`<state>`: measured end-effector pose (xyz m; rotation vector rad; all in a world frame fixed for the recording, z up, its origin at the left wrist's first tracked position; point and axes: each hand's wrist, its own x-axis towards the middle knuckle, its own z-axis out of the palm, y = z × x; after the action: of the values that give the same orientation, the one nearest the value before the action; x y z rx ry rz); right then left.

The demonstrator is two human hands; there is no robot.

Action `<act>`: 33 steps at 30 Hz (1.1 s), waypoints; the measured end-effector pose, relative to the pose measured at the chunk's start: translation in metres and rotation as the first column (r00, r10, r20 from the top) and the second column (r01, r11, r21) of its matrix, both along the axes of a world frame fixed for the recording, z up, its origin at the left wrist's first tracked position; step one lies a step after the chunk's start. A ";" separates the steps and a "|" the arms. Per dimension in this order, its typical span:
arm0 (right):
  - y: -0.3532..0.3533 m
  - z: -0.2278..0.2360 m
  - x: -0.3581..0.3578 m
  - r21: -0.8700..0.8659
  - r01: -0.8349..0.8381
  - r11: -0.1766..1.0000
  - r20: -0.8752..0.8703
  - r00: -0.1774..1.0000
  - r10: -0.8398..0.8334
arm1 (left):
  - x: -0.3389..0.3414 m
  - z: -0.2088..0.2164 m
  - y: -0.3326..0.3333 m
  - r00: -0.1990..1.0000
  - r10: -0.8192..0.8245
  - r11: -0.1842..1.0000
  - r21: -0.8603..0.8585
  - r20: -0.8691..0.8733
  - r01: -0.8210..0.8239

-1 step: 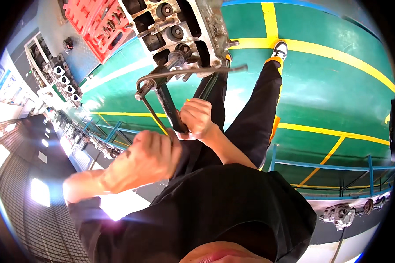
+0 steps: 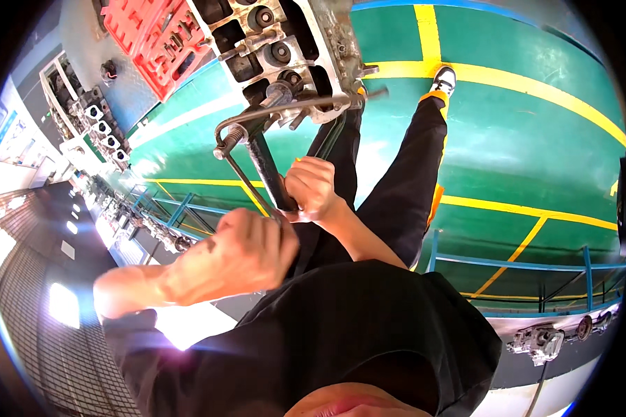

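A metal engine cylinder head (image 2: 330, 35) with several round valve wells is at the top centre. Against its near end stands a dark valve spring compressor (image 2: 266, 163), its threaded screw pointing at a well. A bent metal rod (image 2: 306, 103) curves round the screw's outer end; one arm reaches right across the head, the other comes down toward me. My left hand (image 2: 233, 257) is closed on that lower arm, fingers partly hidden behind the knuckles. My right hand (image 2: 313, 186) is wrapped round the lower end of the compressor's frame.
An opened red tool case (image 2: 142, 42) lies on a grey bench (image 2: 129, 94) to the upper left. Engine parts (image 2: 104, 128) stand further left. Below are my legs and a green floor (image 2: 508, 153) with yellow lines; blue rails (image 2: 515, 264) run behind.
My left hand has shifted slightly to the right with the lower arm of the bent rod. The rod's far end has moved up a little. My right hand stays in place.
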<state>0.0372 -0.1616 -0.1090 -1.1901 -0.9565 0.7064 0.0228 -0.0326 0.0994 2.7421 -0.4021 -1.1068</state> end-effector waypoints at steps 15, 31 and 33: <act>0.003 0.006 0.011 -0.005 0.024 1.000 0.005 1.000 -0.024 | 0.113 -0.049 0.127 0.801 0.598 0.727 -0.442 0.031 -0.526; 0.000 0.010 0.014 -0.086 -0.012 0.996 0.088 0.996 0.019 | -0.072 -0.080 0.148 -0.031 0.869 0.209 -0.422 0.494 -0.882; 0.000 0.010 0.014 -0.092 -0.032 0.995 0.091 0.995 0.040 | -0.089 -0.081 0.131 -0.118 0.868 0.136 -0.460 0.482 -0.877</act>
<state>0.0507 -0.1614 -0.0992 -1.2973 -1.0345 0.7349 -0.0665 0.0982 0.0187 2.2672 1.3326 0.3612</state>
